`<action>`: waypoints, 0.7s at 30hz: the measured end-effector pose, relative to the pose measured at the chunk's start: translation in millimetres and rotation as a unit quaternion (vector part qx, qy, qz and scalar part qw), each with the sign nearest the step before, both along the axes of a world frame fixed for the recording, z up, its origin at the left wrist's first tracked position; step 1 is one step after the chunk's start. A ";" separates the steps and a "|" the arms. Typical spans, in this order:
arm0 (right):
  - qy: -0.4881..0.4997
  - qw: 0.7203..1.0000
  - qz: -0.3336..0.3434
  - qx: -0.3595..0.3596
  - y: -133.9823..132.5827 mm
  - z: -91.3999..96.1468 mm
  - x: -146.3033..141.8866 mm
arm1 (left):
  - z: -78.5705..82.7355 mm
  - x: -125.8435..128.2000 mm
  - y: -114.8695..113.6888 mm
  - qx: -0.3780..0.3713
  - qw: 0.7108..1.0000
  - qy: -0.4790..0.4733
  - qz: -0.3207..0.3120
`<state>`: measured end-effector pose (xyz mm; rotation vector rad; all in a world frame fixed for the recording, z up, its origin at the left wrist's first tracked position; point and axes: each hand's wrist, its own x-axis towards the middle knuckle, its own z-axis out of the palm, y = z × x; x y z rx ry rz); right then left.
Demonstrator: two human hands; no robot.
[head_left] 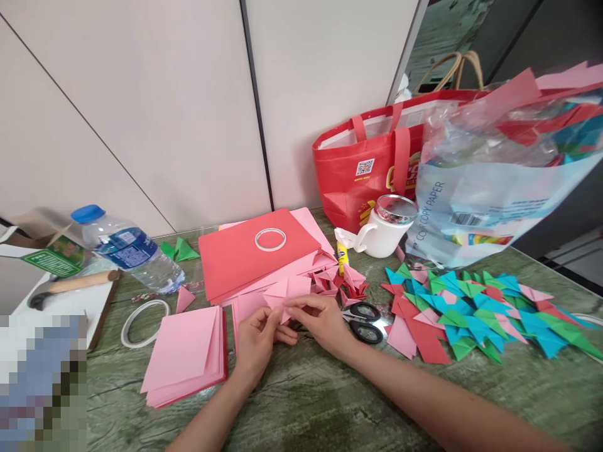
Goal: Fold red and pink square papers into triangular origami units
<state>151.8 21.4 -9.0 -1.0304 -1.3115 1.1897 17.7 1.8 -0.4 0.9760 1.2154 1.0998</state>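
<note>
Both hands meet at the middle of the table around a folded pink paper [288,290], which shows crease lines and a pointed shape. My left hand [259,339] pinches its lower edge between thumb and fingers. From the right, my right hand [320,320] grips the same paper with closed fingertips. Left of them lies a stack of pink paper squares [181,351]. Just behind sit red and pink sheets [254,251] with a roll of tape [270,239] on top. Black-handled scissors [365,323] rest close to my right hand, partly hidden by it.
Many folded paper pieces [461,307] spread over the right side. A white mug [384,232], a glue stick [342,257], a red bag [353,163] and a copy-paper bag [494,201] stand behind. At left are a water bottle [127,248], another tape roll [126,329] and a hammer-like tool [78,287].
</note>
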 end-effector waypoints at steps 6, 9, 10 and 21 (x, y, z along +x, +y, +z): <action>-0.009 1.000 0.016 0.005 0.9 -3.5 0.6 | -0.1 0.3 -0.5 0.001 1.000 -0.001 0.001; 0.002 1.000 0.007 -0.012 1.3 -4.6 0.1 | 1.0 0.9 0.3 -0.009 1.000 0.003 0.006; 0.005 1.000 0.003 -0.017 1.4 -4.5 -0.1 | 1.4 1.2 0.7 -0.012 1.000 0.004 0.007; 0.034 0.999 -0.002 -0.035 2.7 -3.9 -0.3 | 3.4 3.4 0.6 -0.019 1.000 0.020 0.003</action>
